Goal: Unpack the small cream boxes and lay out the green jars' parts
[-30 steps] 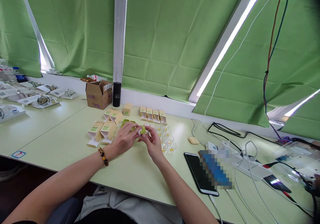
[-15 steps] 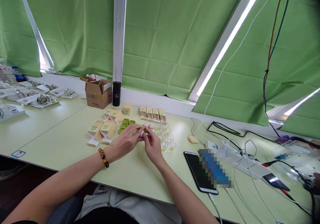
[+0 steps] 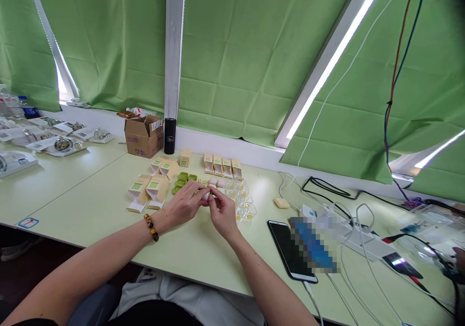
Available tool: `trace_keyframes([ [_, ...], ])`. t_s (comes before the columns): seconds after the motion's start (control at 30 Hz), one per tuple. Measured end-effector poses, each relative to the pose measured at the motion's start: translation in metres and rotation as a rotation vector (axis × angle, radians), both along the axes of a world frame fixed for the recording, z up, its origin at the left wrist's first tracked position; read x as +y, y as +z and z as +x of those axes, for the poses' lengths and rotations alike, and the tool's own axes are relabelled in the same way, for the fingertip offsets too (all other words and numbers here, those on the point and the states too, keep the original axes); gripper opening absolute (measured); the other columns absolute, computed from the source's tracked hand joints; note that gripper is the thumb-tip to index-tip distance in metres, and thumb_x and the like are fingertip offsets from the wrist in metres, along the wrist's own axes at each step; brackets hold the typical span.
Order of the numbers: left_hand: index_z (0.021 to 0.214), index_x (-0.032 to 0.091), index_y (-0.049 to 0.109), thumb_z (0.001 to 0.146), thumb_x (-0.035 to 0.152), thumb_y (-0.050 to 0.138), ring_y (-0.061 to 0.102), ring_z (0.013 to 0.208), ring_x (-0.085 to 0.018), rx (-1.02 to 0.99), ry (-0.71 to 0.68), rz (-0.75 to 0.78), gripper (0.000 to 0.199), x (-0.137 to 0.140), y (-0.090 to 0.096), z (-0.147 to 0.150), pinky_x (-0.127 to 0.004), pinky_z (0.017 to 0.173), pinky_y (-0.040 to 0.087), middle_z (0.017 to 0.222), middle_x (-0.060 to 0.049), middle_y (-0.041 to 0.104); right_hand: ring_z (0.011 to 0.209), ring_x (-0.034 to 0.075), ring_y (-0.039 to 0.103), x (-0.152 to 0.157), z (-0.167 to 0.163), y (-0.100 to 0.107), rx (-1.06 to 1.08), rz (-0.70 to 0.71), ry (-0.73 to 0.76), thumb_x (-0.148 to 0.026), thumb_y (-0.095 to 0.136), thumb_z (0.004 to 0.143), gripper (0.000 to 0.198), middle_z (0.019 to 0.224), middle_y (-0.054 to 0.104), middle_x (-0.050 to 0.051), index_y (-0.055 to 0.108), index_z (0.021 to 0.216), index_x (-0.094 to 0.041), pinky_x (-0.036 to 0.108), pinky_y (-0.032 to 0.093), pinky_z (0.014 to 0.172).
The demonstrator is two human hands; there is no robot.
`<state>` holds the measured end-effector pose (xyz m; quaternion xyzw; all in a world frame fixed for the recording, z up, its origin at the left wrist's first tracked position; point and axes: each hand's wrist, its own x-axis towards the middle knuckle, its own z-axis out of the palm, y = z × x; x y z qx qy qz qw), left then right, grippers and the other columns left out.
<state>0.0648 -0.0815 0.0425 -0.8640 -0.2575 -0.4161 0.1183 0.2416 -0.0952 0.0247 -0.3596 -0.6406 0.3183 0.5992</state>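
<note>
My left hand [image 3: 186, 203] and my right hand [image 3: 223, 213] meet over the table, fingertips closed around a small pale pink piece [image 3: 206, 196]. Most of that piece is hidden by the fingers, so its exact kind cannot be made out. Just beyond the fingers sit more pale pink pieces [image 3: 217, 182]. Green square cups [image 3: 180, 183] stand to the left of them. Clear plastic covers with yellow marks [image 3: 245, 201] lie in rows beside my right hand. Open cream cartons with green labels [image 3: 157, 190] stand left of my left hand.
More cream cartons [image 3: 222, 166] line up at the back. A cardboard box [image 3: 144, 137] and black tumbler [image 3: 169, 136] stand near the wall. To the right lie a phone [image 3: 286, 248], a power strip [image 3: 363, 239] and loose cables. Bagged items [image 3: 62, 145] cover the far left.
My fingers have shifted slightly around the small pale pink piece, and the left hand sits a touch further left. Everything on the table stays where it was.
</note>
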Motion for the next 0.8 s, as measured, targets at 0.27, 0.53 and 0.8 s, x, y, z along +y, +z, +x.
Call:
trace_keyframes([
  [0.27,0.129,0.015,0.060,0.102,0.010,0.049,0.058,0.095,-0.026,-0.026,0.049,0.016,0.029,-0.004,0.002,0.005,-0.042,0.083,0.055,0.106,-0.013,0.063,0.075,0.025,0.078,0.001,0.001,0.008,0.084,-0.126,0.069,-0.049,0.067,0.093,0.043,0.097,0.082,0.005,0.078,0.124,-0.022,0.047,0.071,0.075],
  [0.53,0.137,0.022,0.056,0.101,0.014,0.055,0.060,0.116,-0.027,-0.206,-0.064,-0.099,0.037,0.007,-0.006,-0.003,-0.045,0.096,0.057,0.122,-0.013,0.062,0.085,0.019,0.073,0.000,0.012,0.017,-0.128,0.046,0.058,-0.031,0.079,0.084,0.049,0.143,0.068,0.010,0.070,0.132,-0.027,0.039,0.064,0.082],
  [0.8,0.128,0.020,0.061,0.103,0.021,0.056,0.061,0.116,-0.025,-0.415,-0.172,-0.215,0.026,0.006,-0.003,0.003,-0.045,0.098,0.056,0.119,-0.012,0.064,0.082,0.019,0.064,0.002,0.011,0.018,-0.254,0.179,-0.099,-0.028,0.074,0.088,0.039,0.117,0.074,0.007,0.069,0.127,-0.026,0.034,0.053,0.070],
])
